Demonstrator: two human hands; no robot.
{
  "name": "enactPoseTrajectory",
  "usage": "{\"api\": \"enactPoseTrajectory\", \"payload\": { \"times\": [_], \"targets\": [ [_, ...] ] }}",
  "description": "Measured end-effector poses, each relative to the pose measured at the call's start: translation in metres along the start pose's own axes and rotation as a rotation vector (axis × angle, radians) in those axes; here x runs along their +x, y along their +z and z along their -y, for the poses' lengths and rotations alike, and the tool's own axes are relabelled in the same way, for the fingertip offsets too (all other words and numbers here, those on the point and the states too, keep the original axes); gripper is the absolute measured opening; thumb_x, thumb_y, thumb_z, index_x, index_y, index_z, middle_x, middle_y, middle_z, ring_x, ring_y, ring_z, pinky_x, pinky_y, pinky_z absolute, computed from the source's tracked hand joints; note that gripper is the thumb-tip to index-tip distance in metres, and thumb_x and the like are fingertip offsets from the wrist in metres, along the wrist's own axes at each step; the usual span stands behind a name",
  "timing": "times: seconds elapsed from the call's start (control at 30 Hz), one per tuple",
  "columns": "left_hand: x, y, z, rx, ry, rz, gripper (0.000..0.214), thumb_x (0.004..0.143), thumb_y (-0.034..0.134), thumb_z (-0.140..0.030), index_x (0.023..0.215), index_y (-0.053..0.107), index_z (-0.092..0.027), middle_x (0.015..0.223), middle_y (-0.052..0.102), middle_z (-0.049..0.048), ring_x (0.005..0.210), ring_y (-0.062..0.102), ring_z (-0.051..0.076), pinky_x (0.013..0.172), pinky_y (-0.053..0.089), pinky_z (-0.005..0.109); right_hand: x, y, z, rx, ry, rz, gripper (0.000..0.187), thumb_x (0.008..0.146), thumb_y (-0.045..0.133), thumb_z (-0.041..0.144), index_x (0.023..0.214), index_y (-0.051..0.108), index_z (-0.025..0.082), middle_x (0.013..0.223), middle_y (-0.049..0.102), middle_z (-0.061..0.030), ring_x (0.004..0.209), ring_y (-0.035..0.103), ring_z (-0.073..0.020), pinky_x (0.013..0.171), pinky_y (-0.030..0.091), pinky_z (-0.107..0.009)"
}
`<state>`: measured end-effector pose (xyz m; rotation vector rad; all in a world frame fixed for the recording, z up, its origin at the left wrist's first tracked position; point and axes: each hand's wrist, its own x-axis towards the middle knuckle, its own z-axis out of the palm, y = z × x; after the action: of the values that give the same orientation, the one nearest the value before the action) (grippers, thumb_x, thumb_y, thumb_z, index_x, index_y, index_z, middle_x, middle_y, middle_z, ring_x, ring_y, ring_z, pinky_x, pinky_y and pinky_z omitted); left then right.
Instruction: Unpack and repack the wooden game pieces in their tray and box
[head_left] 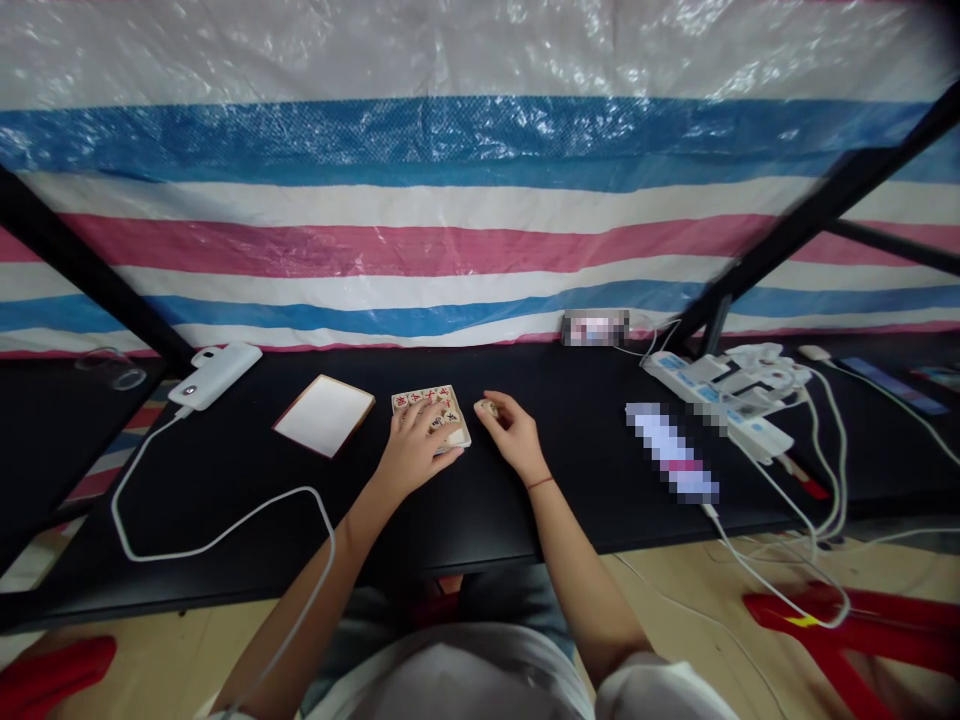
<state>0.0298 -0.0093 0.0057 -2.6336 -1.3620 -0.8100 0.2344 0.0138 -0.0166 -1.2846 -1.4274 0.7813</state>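
A small white box point(463, 437) sits on the black table, filled with round xiangqi pieces point(423, 396) bearing red and dark characters. My left hand point(414, 440) lies over the box with its fingers spread, touching the pieces and covering several of them. Just right of the box, my right hand point(514, 428) is closed around a xiangqi piece point(489, 408) between thumb and fingers; whether more than one is held I cannot tell. A square box lid point(324, 415), pale inside with a brown edge, rests to the left.
A white device point(217, 376) with a cable stands at the left. On the right lie a phone point(673, 452), a power strip point(720, 405) full of plugs, and loose cables. Another phone point(596, 327) leans at the back against the striped sheet point(420, 250). Black frame bars slant at both sides.
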Motion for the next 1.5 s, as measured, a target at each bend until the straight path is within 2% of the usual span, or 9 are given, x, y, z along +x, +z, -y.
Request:
{"api": "enactPoseTrajectory", "payload": {
  "times": [0.1, 0.23, 0.37, 0.47, 0.53, 0.63, 0.73, 1.03, 1.5],
  "targets": [
    [0.008, -0.002, -0.002, -0.084, -0.033, -0.023, 0.038, 0.089, 0.057, -0.041, 0.124, 0.06, -0.026, 0.124, 0.06, 0.0096, 0.115, 0.053, 0.028, 0.099, 0.04, 0.045, -0.004, 0.008, 0.006, 0.186, 0.025, 0.116, 0.043, 0.076, 0.071, 0.046, 0.11, 0.063, 0.021, 0.096, 0.071, -0.0059, 0.081, 0.066, -0.0173, 0.073, 0.054, -0.03],
    [0.019, 0.003, -0.003, -0.242, -0.005, -0.005, 0.026, 0.093, 0.052, -0.032, 0.116, 0.062, -0.026, 0.109, 0.066, 0.0052, 0.099, 0.063, 0.02, 0.091, 0.048, 0.036, -0.005, 0.012, 0.009, 0.324, 0.052, 0.215, 0.045, 0.072, 0.076, 0.043, 0.108, 0.062, 0.022, 0.088, 0.07, -0.0035, 0.073, 0.065, -0.0148, 0.066, 0.052, -0.028],
    [0.024, 0.009, -0.004, -0.326, -0.008, -0.056, 0.019, 0.091, 0.055, -0.028, 0.108, 0.063, -0.025, 0.103, 0.068, 0.0042, 0.094, 0.065, 0.02, 0.086, 0.051, 0.034, -0.002, 0.011, 0.008, 0.39, 0.092, 0.235, 0.044, 0.069, 0.077, 0.043, 0.104, 0.062, 0.021, 0.083, 0.07, -0.0023, 0.07, 0.064, -0.0139, 0.062, 0.051, -0.026],
    [0.022, 0.008, -0.004, -0.376, -0.045, -0.136, 0.012, 0.088, 0.055, -0.022, 0.098, 0.062, -0.023, 0.099, 0.069, 0.0038, 0.093, 0.065, 0.019, 0.085, 0.05, 0.033, 0.002, 0.009, 0.007, 0.397, 0.111, 0.169, 0.042, 0.07, 0.076, 0.045, 0.102, 0.062, 0.021, 0.084, 0.071, -0.0033, 0.065, 0.061, -0.0127, 0.058, 0.05, -0.026],
    [0.019, 0.004, -0.004, -0.355, -0.051, -0.16, 0.009, 0.084, 0.057, -0.018, 0.091, 0.06, -0.022, 0.096, 0.069, 0.0028, 0.093, 0.064, 0.018, 0.086, 0.048, 0.034, 0.005, 0.008, 0.007, 0.393, 0.112, 0.09, 0.039, 0.073, 0.073, 0.047, 0.1, 0.061, 0.021, 0.089, 0.072, -0.0056, 0.062, 0.059, -0.0118, 0.056, 0.049, -0.026],
    [0.013, 0.001, -0.005, -0.257, -0.023, -0.09, 0.007, 0.079, 0.06, -0.017, 0.083, 0.059, -0.022, 0.093, 0.07, 0.0004, 0.092, 0.064, 0.019, 0.088, 0.042, 0.036, 0.006, 0.007, 0.006, 0.372, 0.119, 0.034, 0.039, 0.074, 0.071, 0.05, 0.097, 0.06, 0.02, 0.093, 0.073, -0.0079, 0.059, 0.058, -0.0113, 0.055, 0.048, -0.027],
    [0.011, 0.004, -0.007, -0.178, -0.037, -0.013, 0.004, 0.081, 0.059, -0.02, 0.083, 0.061, -0.022, 0.093, 0.071, -0.0006, 0.092, 0.063, 0.019, 0.087, 0.037, 0.037, 0.005, 0.01, 0.004, 0.342, 0.123, 0.063, 0.042, 0.073, 0.072, 0.051, 0.097, 0.061, 0.02, 0.093, 0.073, -0.0081, 0.062, 0.059, -0.0125, 0.055, 0.049, -0.027],
    [0.011, 0.011, -0.005, -0.104, -0.009, 0.041, 0.018, 0.092, 0.055, -0.034, 0.083, 0.067, -0.024, 0.1, 0.072, 0.0003, 0.095, 0.059, 0.019, 0.086, 0.033, 0.038, 0.0, 0.012, 0.003, 0.286, 0.094, 0.124, 0.044, 0.074, 0.069, 0.053, 0.101, 0.06, 0.02, 0.098, 0.072, -0.0092, 0.068, 0.062, -0.0137, 0.061, 0.054, -0.029],
    [0.009, 0.006, -0.009, -0.082, -0.01, 0.081, 0.019, 0.092, 0.048, -0.026, 0.087, 0.066, -0.022, 0.096, 0.07, 0.0023, 0.097, 0.056, 0.021, 0.086, 0.032, 0.042, -0.002, 0.01, 0.003, 0.229, 0.072, 0.16, 0.043, 0.075, 0.068, 0.053, 0.101, 0.061, 0.02, 0.102, 0.07, -0.009, 0.069, 0.062, -0.0137, 0.07, 0.055, -0.032]
  ]
}}
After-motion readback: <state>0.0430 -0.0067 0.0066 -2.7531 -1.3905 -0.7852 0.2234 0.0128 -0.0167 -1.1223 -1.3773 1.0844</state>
